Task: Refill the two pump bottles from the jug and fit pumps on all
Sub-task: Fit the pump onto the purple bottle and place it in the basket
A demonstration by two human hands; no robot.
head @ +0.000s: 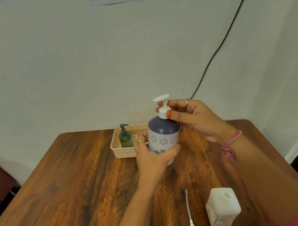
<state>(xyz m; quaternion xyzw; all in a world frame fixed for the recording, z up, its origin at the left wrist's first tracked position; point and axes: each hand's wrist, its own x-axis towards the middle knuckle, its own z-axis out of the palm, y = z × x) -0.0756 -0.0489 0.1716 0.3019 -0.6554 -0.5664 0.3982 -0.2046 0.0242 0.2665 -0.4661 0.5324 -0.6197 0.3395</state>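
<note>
Pale grey wall and a dark-grained wooden table (63,190) form the setting. At centre, the left hand (150,158) is wrapped around the lower body of a rounded plastic pump bottle (164,139), white with a flower print below and a slate-blue dome above, which is held upright just above the tabletop. The right hand (192,118) is closed in a pinch on the white screw collar of the white pump head (163,109), thumb in front and fingers behind. The step is judged to be the screwing-on of this pump: the body should be held still, the collar kept square to the neck, and turning stopped once resistance is felt, so that the thread is not crossed. Behind the bottle, a small green translucent pump bottle (125,137), pump fitted, stands in a beige perforated plastic basket (120,151). Near the lower edge, a white square plastic jug (223,207) stands uncapped, and beside it a loose white pump with a long dip tube (190,219) lies on the table.
</note>
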